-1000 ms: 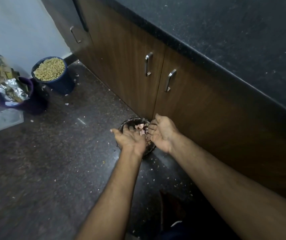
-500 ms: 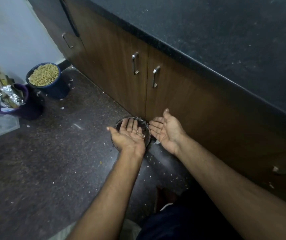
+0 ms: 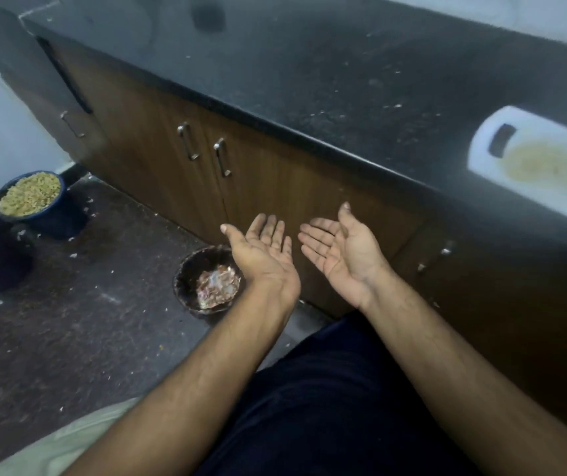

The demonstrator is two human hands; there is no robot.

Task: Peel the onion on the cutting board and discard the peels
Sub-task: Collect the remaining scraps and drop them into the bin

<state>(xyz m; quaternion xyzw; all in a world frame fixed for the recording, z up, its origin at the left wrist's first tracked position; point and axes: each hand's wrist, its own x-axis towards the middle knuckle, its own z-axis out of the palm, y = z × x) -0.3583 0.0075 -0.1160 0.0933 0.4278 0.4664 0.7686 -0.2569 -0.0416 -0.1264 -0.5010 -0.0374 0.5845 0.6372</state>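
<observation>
Both hands have lifted away from the bowl (image 3: 185, 280): the left hand (image 3: 263, 252) and right hand (image 3: 342, 250) now hover palm-up, empty, and the peels (image 3: 216, 286) lie uncovered inside.

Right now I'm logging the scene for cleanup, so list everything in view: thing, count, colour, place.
bin: one, dark, on the floor by the cabinets, left of the hands
onion peels: a pile, pinkish, inside the bin
cutting board: one, white with a yellowish stain, on the countertop at right
countertop: one, black speckled, above the cabinets
cabinets: brown wood, metal handles, under the countertop
blue bucket: one, filled with yellowish grains, on the floor at far left
purple container: one, at the left edge, foil inside
floor: dark, strewn with pale scraps
left hand: palm up, empty
right hand: palm up, empty
</observation>
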